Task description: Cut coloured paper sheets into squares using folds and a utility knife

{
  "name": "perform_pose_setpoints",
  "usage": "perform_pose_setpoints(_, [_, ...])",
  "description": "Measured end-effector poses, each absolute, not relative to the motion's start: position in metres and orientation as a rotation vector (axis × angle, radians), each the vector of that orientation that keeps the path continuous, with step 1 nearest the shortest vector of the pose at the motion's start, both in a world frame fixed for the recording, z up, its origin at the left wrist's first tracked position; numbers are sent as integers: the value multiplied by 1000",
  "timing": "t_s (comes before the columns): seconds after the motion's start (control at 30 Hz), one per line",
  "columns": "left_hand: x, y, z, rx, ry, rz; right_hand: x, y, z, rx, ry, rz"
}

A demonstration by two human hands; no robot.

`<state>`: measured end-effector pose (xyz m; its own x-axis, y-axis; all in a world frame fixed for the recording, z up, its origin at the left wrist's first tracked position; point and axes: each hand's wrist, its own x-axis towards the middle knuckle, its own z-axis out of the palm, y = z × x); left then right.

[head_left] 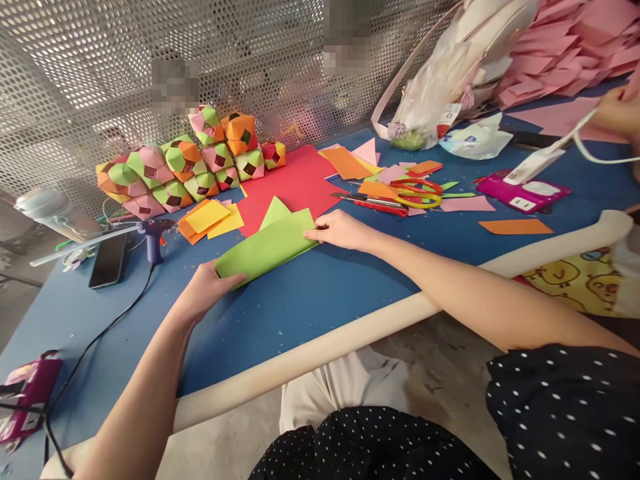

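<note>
A folded sheet of green paper is stretched between my two hands above the blue table. My left hand grips its near left end, thumb on top. At the far right end, my right hand pinches the edge between thumb and fingers. Behind it, a pointed piece of green paper rests by a large red sheet. Just left of that lie yellow paper squares on orange ones. Scissors with red and yellow handles and a red cutter lie beyond my right hand.
Folded-paper balls are stacked against the perforated metal screen. A purple glue gun, a phone and a bottle stand or lie left. Pink papers heap at back right, near another person's hand.
</note>
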<state>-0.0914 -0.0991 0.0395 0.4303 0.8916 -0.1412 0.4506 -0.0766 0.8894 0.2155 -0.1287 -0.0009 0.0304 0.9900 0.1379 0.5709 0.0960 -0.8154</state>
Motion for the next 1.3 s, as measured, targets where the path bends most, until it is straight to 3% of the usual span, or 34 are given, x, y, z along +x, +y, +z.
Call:
perform_pose_setpoints(0.37, [-93,-92,28,1741,1340,727,219,-130,-9,-1572,-1652,711])
perform_pose_setpoints(1.3, [-92,-92,31,2191,1613,416,219,-128,-14,-1553,-1638,726])
